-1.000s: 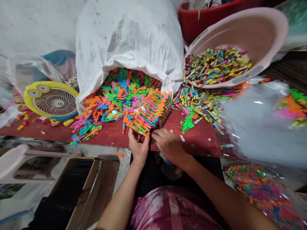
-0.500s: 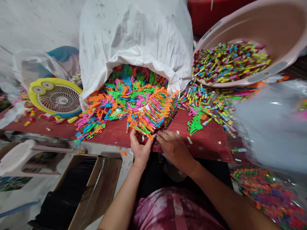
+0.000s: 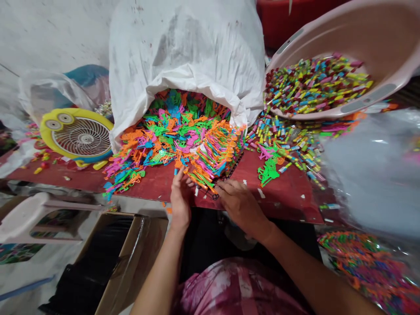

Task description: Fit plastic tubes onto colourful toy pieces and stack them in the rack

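Observation:
A row of orange, green and pink plastic pieces [image 3: 218, 151] lies stacked along a black rack [image 3: 210, 192] near the table's front edge. My right hand [image 3: 239, 202] rests at the rack's near end, its fingers closed on the rack's edge by the lowest orange piece. Left of the row is my left hand [image 3: 181, 197], raised with thumb and fingers apart, beside an orange piece [image 3: 180, 161] at the edge of the loose pile. Behind the hands, a white sack [image 3: 187, 43] spills a heap of colourful plastic pieces [image 3: 170, 127].
A yellow fan [image 3: 82, 135] stands at the left. At the right a pink basin [image 3: 387, 48] holds small wrapped tubes, with more spilled on the red table [image 3: 288, 192]. A clear plastic bag [image 3: 370, 170] lies far right. Below left are a cardboard box [image 3: 121, 271] and a stool [image 3: 24, 214].
My left hand has let go of the orange piece at the row's near end and moved left, its fingers opening. The right hand has barely moved.

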`<state>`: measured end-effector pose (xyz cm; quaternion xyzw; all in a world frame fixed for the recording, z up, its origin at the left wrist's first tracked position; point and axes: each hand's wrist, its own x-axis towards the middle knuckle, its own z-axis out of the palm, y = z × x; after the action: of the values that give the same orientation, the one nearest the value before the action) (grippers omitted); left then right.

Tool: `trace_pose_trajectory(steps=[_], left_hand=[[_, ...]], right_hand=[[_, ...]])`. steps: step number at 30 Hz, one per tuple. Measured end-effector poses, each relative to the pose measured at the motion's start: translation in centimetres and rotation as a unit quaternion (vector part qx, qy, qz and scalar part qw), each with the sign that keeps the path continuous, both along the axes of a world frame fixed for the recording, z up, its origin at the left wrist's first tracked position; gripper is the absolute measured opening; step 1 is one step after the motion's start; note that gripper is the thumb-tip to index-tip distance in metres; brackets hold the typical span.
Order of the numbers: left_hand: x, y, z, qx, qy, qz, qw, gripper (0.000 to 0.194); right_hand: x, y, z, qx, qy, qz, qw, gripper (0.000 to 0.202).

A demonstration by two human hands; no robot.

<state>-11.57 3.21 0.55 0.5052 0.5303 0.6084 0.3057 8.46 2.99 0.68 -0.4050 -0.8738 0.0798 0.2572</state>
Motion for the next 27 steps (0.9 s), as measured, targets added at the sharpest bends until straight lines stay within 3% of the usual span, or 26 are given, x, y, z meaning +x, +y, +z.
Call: trace_pose_trajectory(steps=[2, 5, 11, 15, 21, 27], left_hand=[[-0.8, 1.0, 0.4, -0.054, -0.087, -0.046, 0.994, 0.062], [-2.0, 2.7, 0.3, -0.112, -0.130, -0.106, 0.979, 0.054], [-1.7, 3.0, -0.5, -0.130, -0.186, -0.086, 0.970, 0.041], [-0.5, 1.8, -0.4, -0.100, -0.165, -0.073, 0.979, 0.038], [-0.6, 1.3, -0.8, -0.097, -0.134, -0.060, 0.984, 0.028], [-1.1, 0.6, -0.9, -0.125, -0.029, -0.067, 0.990, 0.018]], right_hand=[[0.1, 0.0, 0.1, 0.002, 0.007, 0.001, 1.000, 0.039], [0.0, 0.1, 0.4, -0.011, 0.030, 0.002, 0.999, 0.037], [-1.6, 0.3, 1.1, -0.007, 0.081, -0.064, 0.995, 0.019], [-2.0, 0.1, 0.7, 0.037, 0.095, -0.089, 0.991, 0.021], [-0.8, -0.4, -0.1, 0.058, 0.163, -0.043, 0.984, 0.023], [0.8, -0.3, 1.1, 0.009, 0.210, -0.047, 0.977, 0.020]])
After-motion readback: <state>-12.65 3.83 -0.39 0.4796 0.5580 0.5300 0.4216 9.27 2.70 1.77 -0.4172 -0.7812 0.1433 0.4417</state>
